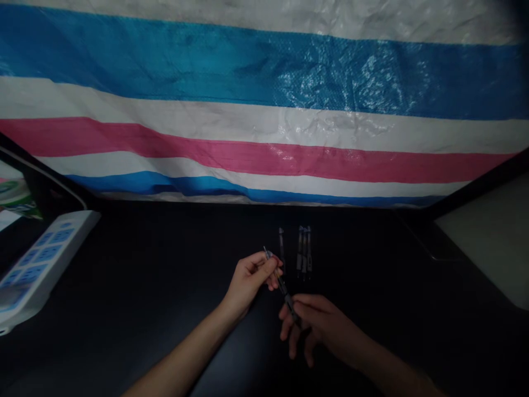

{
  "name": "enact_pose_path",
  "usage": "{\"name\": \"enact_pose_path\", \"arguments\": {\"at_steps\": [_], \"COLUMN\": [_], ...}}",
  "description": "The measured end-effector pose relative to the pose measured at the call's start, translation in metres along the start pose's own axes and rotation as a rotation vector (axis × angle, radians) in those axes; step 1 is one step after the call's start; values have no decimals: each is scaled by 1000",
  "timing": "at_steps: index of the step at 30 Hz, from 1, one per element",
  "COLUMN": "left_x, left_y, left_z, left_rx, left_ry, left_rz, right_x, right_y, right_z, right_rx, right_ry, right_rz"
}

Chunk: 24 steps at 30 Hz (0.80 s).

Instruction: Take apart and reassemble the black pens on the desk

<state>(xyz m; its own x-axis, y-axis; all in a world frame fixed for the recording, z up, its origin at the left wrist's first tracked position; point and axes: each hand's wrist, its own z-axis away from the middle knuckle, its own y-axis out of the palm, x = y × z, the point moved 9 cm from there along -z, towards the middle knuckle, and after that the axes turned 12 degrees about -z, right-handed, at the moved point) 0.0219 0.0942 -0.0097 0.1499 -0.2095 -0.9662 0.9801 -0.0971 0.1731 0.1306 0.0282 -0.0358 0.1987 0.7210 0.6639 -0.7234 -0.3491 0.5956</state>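
Note:
Both hands hold one pen (281, 285) over a black table (144, 298). My left hand (252, 280) pinches the pen's upper, far end between thumb and fingers. My right hand (318, 325) grips the lower, near end, with its other fingers hanging loose. Just beyond the hands, a single pen (281, 242) lies on the table, and a tight group of three pens (303, 251) lies to its right, all pointing away from me. The light is dim, so pen details are hard to make out.
A white power strip with blue sockets (39, 264) lies at the left edge. A striped blue, white and pink tarp (264, 110) hangs behind the table. A pale surface (491, 237) sits at the right.

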Motion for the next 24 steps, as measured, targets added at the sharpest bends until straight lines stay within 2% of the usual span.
{"name": "enact_pose_path", "arguments": {"at_steps": [4,15,19,24], "left_x": [-1,-1,-1,0], "left_y": [0,-2,-3,-4], "left_z": [-1,-3,-3,-3], "left_rx": [5,-6,-3,-13], "left_ry": [10,11,18,14], "left_rz": [-13,-12,-1,-11], "right_x": [1,-4,-1,-7], "right_y": [-1,-3,-3,-2], "right_z": [0,-1,1,1], "right_rx": [-2,4,9,48], "right_ry": [-31,25,-9,54], "right_rz": [15,-26,-39,-31]}}
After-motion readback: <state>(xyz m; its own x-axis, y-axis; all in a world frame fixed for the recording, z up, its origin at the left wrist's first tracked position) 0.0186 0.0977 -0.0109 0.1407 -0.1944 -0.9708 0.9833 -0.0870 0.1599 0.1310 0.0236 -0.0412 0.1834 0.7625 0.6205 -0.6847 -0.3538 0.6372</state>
